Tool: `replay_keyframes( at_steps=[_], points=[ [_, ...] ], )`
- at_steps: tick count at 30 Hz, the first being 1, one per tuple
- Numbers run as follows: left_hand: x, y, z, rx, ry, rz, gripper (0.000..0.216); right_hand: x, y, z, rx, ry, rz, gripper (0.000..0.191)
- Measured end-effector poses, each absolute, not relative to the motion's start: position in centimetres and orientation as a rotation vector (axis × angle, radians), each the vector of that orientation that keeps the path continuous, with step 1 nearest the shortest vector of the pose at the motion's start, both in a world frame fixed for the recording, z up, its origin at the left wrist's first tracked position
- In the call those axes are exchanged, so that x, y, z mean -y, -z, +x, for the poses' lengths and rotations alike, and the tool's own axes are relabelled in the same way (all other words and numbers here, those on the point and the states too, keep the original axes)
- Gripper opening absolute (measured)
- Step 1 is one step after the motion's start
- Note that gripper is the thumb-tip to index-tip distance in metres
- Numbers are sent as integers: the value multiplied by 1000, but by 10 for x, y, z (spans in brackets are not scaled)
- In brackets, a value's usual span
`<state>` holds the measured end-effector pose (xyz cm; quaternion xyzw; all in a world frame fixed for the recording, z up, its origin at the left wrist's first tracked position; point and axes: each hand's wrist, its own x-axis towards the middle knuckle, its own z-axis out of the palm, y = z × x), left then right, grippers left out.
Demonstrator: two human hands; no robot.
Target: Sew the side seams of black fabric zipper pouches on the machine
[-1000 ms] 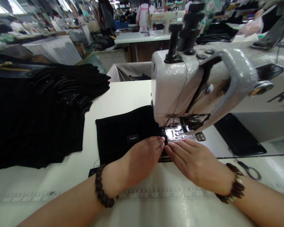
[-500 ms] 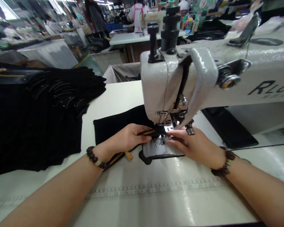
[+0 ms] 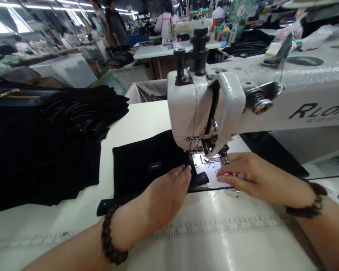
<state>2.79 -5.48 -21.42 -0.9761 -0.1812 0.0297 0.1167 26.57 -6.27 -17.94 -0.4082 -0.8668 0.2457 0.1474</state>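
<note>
A black fabric panel (image 3: 138, 156) with a small label (image 3: 155, 166) lies on the sewing table, its right edge by the presser foot of the sewing machine (image 3: 183, 109). Along its near edge runs a dark strip whose end (image 3: 202, 179) sticks out over the lit needle plate (image 3: 211, 171). My left hand (image 3: 169, 192) rests flat on the panel, fingers stretched out. Over the right side of the plate, my right hand (image 3: 251, 177) has thumb and forefinger drawn in close together. A bit of metal shows by its fingers, too small to name.
A thick stack of black fabric pieces (image 3: 45, 150) with a gold zipper on top stands at the left. A printed ruler (image 3: 203, 227) crosses the table near me. Behind are another sewing machine (image 3: 189, 27) and several people.
The panel now lies flat with its label showing; the gold zipper on its near edge is out of sight. My left hand went from pinching the strip to lying flat. My right hand moved right.
</note>
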Motion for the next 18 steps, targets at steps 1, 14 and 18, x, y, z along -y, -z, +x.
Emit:
replay_keyframes(
  at_steps=[1,14,18],
  points=[
    [55,214,26,491,-61,-2835,38,66,182,258,2503,-553,-1169,22],
    [53,223,19,409,165,-2790,36,81,214,227,2754,115,-1068,18],
    [52,221,19,386,142,-2769,36,81,217,226,2743,154,-1042,21]
  ],
)
